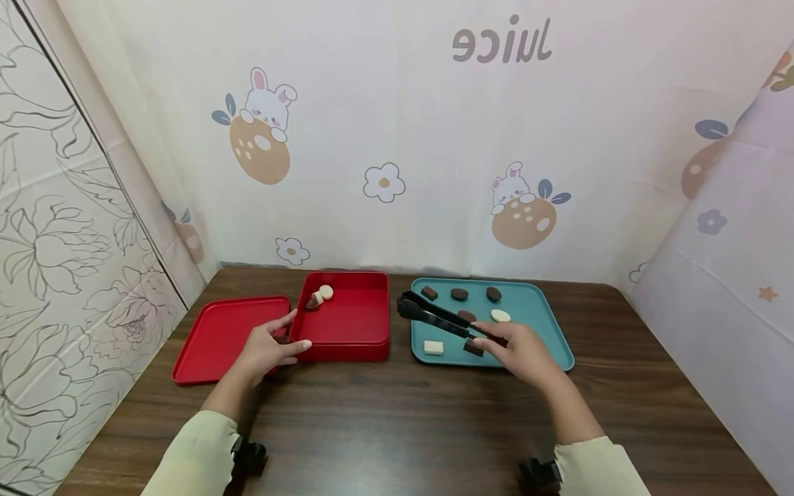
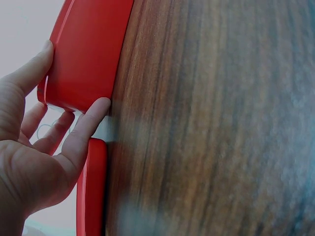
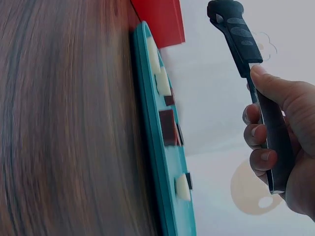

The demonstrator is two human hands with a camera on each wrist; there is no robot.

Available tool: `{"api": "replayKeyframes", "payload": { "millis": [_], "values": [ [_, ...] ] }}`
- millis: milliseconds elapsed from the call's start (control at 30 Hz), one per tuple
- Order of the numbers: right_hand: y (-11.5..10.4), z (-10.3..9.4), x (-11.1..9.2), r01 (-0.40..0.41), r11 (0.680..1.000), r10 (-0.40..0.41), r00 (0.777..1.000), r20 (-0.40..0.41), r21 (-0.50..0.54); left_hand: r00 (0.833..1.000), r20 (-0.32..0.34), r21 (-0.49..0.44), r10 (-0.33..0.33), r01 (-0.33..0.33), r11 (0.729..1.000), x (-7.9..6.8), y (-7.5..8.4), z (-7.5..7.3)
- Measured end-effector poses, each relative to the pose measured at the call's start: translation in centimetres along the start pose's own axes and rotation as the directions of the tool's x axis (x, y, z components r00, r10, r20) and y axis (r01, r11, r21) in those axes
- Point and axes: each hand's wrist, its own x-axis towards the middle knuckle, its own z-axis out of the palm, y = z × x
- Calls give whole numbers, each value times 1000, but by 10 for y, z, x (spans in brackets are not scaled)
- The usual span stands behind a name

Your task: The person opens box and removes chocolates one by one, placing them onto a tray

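My left hand (image 1: 263,353) grips the near left corner of a red box (image 1: 353,351), thumb at the front rim and fingers along the side wall. Inside the box, at its left, lie a white round piece (image 1: 326,291), a smaller pale piece and a dark brown piece (image 1: 312,303). My right hand (image 1: 517,351) holds black tongs (image 1: 443,319) above a teal tray (image 1: 555,337), their tips pointing left at the tray's left edge. I cannot tell whether the tips pinch anything. Chocolates on the tray include dark ovals (image 1: 459,294), a white oval (image 1: 500,315) and a white rectangle (image 1: 433,348).
A flat red lid (image 1: 211,344) lies left of the box, partly behind my left hand. All of it stands on a dark wooden table (image 1: 397,427). A printed curtain (image 1: 397,138) hangs at the back, with more fabric on both sides.
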Motion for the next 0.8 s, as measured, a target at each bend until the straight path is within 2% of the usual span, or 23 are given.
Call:
{"api": "replayKeyframes", "payload": {
  "millis": [567,800],
  "values": [
    [17,-30,-34,-91,995,87,993,-79,-50,1000,1,2,2,-2,1000,1,-1,-1],
    [26,-44,-45,-139,990,137,988,-71,-32,1000,0,5,-6,6,1000,0,0,0]
  ]
}}
